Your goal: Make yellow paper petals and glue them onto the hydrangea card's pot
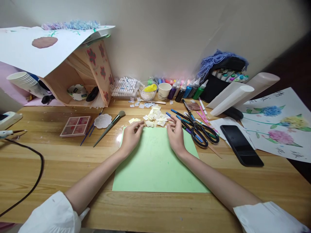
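The flat green paper sheet [157,161] seems bendy, best held by edges. Over its far end, left hand [132,134] and right hand [176,135] are half-curled, grip unclear.

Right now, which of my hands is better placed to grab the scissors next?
Probably your right hand: it's just beside the scissors, while your left hand is across the green sheet, near its far left corner.
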### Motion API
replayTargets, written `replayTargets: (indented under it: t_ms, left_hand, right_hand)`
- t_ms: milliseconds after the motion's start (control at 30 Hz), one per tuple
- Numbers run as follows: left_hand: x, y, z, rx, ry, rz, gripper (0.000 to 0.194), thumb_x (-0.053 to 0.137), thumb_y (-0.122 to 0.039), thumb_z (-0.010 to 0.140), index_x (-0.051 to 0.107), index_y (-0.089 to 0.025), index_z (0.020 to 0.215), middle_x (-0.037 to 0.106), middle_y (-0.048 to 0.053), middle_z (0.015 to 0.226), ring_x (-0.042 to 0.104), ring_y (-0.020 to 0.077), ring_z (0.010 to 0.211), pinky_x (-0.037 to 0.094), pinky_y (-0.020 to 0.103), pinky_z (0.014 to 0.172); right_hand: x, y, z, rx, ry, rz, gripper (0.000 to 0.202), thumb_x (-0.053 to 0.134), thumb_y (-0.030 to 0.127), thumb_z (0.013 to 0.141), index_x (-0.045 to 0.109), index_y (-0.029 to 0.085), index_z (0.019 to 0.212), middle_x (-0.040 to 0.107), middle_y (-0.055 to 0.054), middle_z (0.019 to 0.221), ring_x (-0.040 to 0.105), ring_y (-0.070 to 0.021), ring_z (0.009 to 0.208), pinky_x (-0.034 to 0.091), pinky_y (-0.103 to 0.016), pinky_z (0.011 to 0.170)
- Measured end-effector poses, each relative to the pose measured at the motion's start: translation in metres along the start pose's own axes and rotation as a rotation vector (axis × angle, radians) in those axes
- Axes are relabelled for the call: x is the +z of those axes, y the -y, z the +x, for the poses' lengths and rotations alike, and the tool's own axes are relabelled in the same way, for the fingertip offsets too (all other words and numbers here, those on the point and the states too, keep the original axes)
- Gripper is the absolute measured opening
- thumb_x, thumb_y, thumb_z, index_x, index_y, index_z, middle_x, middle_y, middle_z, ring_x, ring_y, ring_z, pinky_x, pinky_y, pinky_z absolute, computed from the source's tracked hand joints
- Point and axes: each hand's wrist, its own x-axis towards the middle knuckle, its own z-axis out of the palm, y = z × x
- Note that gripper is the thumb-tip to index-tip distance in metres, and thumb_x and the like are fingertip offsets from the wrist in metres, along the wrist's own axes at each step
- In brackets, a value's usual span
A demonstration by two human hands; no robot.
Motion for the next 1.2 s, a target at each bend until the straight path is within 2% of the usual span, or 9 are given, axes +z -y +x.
replayTargets:
  t_ms: [133,267,567,667,733,800,900,1067,1200]
  left_hand:
    - [-0.015,0.010,0.013,0.136,-0.064,0.395,0.019,0.050,-0.025,0.083,0.063,-0.016,0.094,0.062,0.009,0.091,0.056,0.0215,0.085,0.043,0.035,0.077]
    - [-0.018,0.016,0.019,0.202,-0.030,0.546,0.011,0.054,-0.026,0.080,0.061,-0.018,0.081,0.059,0.008,0.083,0.053,0.0234,0.085,0.041,0.034,0.074]
    - [-0.014,0.017,0.018,0.206,-0.034,0.480,0.011,0.050,-0.021,0.081,0.055,-0.018,0.072,0.057,0.006,0.077,0.051,0.0211,0.079,0.038,0.033,0.071]
    - [-0.015,0.017,0.017,0.200,-0.069,0.520,0.012,0.050,-0.025,0.082,0.058,-0.016,0.084,0.058,0.009,0.087,0.051,0.0229,0.086,0.039,0.034,0.076]
    - [-0.015,0.018,0.016,0.185,-0.077,0.560,0.023,0.054,-0.030,0.081,0.058,-0.015,0.098,0.057,0.011,0.098,0.051,0.0255,0.092,0.039,0.036,0.079]
    - [-0.015,0.020,0.016,0.180,-0.038,0.569,0.029,0.056,-0.032,0.080,0.058,-0.015,0.103,0.056,0.012,0.101,0.050,0.0264,0.095,0.040,0.037,0.081]
    - [-0.017,0.022,0.015,0.186,0.016,0.503,0.019,0.050,-0.027,0.084,0.060,-0.017,0.097,0.057,0.009,0.094,0.052,0.0228,0.090,0.041,0.034,0.079]
    - [-0.017,0.012,0.005,0.199,-0.004,0.292,0.017,0.048,-0.028,0.087,0.059,-0.017,0.093,0.059,0.005,0.089,0.053,0.0165,0.079,0.041,0.028,0.073]
    - [-0.013,0.000,-0.008,0.205,0.157,0.180,0.019,0.047,-0.032,0.088,0.061,-0.019,0.091,0.062,0.004,0.084,0.053,0.0155,0.076,0.040,0.027,0.069]
  right_hand:
    - [0.000,0.005,-0.007,-0.139,0.011,-0.089,0.038,0.045,0.022,0.084,0.041,0.022,0.122,0.049,-0.010,0.114,0.052,-0.0166,0.091,0.043,-0.033,0.080]
    - [0.001,0.011,-0.012,-0.221,0.087,-0.112,0.038,0.045,0.019,0.084,0.041,0.021,0.122,0.050,-0.010,0.112,0.052,-0.0186,0.092,0.043,-0.036,0.081]
    - [0.000,0.011,-0.014,-0.223,0.142,-0.108,0.032,0.044,0.015,0.083,0.044,0.021,0.115,0.052,-0.008,0.110,0.051,-0.0173,0.091,0.042,-0.033,0.079]
    - [0.000,0.012,-0.015,-0.223,0.162,-0.098,0.031,0.044,0.015,0.083,0.044,0.020,0.113,0.052,-0.008,0.109,0.051,-0.0170,0.090,0.042,-0.033,0.079]
    - [0.000,0.012,-0.015,-0.226,0.181,-0.099,0.030,0.044,0.014,0.083,0.045,0.020,0.112,0.052,-0.008,0.108,0.052,-0.0174,0.091,0.042,-0.033,0.079]
    - [0.000,0.013,-0.014,-0.231,0.198,-0.105,0.029,0.043,0.014,0.083,0.046,0.021,0.110,0.053,-0.008,0.107,0.052,-0.0181,0.092,0.042,-0.034,0.078]
    - [0.000,0.013,-0.014,-0.236,0.210,-0.111,0.028,0.043,0.013,0.082,0.047,0.021,0.109,0.054,-0.008,0.106,0.052,-0.0186,0.091,0.042,-0.034,0.078]
    - [-0.001,0.014,-0.014,-0.239,0.219,-0.111,0.025,0.043,0.013,0.082,0.049,0.021,0.105,0.055,-0.008,0.104,0.053,-0.0186,0.090,0.043,-0.034,0.077]
    - [-0.001,0.018,-0.015,-0.289,0.357,-0.153,0.017,0.044,0.014,0.082,0.055,0.021,0.093,0.058,-0.005,0.091,0.053,-0.0184,0.083,0.043,-0.031,0.071]
